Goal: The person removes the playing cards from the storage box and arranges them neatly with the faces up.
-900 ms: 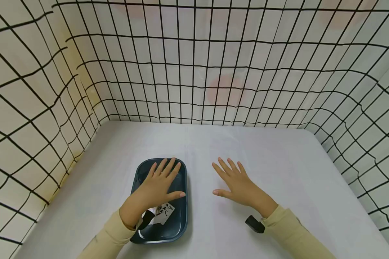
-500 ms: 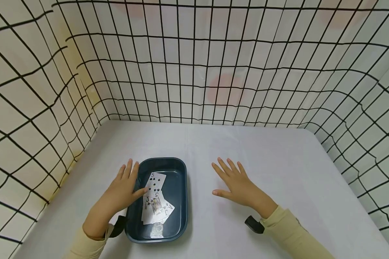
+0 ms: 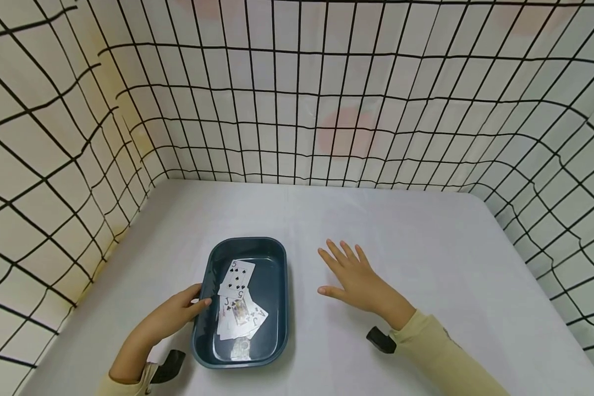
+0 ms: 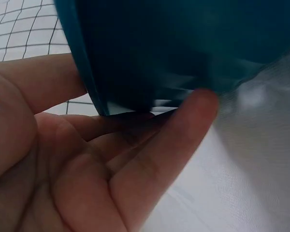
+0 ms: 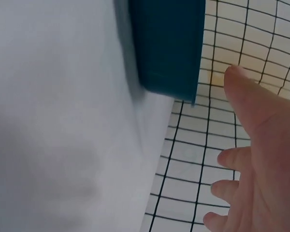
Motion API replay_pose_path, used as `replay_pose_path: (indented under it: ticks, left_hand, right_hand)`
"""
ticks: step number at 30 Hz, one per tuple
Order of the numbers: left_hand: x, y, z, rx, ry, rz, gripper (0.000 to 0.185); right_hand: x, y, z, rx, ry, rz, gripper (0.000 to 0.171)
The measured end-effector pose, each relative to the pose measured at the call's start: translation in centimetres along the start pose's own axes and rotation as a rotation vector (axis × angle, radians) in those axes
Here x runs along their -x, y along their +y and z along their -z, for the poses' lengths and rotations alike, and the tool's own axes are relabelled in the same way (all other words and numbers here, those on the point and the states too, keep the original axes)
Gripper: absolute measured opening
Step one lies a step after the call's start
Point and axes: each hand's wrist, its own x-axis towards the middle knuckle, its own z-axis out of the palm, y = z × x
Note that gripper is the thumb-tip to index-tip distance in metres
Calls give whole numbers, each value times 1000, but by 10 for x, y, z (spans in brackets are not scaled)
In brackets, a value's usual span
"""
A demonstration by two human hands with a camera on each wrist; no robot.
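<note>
A dark blue tray (image 3: 272, 330) stands left of centre on the white table in the head view. Several playing cards (image 3: 237, 319) lie overlapping inside it, with a five of spades (image 3: 236, 279) on their far side. My left hand (image 3: 170, 316) grips the tray's left rim. In the left wrist view its thumb hooks over the wall (image 4: 150, 48) while the fingers (image 4: 157, 154) press from outside and below. To the right of the tray, my right hand (image 3: 361, 283) is spread over the table, holding nothing. The right wrist view shows the tray's side (image 5: 169, 43) beyond its thumb.
Black wire mesh (image 3: 297, 93) backed by white cloth encloses the table (image 3: 376, 220) at the back and both sides. A small black wrist device (image 3: 381, 340) sits at each sleeve cuff.
My left hand has moved from over the cards out to the tray's left side and taken hold of the rim, uncovering the cards. My right hand stays spread in nearly the same place.
</note>
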Motion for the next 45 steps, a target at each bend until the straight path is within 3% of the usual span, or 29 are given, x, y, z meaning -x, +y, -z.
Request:
replay_pose_path:
  ticks: [11,17,24,35,40,45]
  left_hand:
    - [0,-1,0,44,8,4,52]
    - [-2,0,0,32,-1,6,54]
    - [-3,0,-1,58,-11,4,53]
    - [-2,-1,-1,76,-16,4,53]
    - [0,-2,-2,70,-8,15,55]
    - [0,-3,-2,66,7,22,52]
  right_hand:
    - [-65,-54,5,-68,41,86,76]
    - [-104,-89,0,-76,-10,109,75]
    - [-135,-115,-14,-46,-111,49,76]
    - [-156,-128,-52,63,-204,-123,78]
    - [-155,-129,-63,147,-196,-150,78]
    - [-155,-130,-67,147,-163,-195,75]
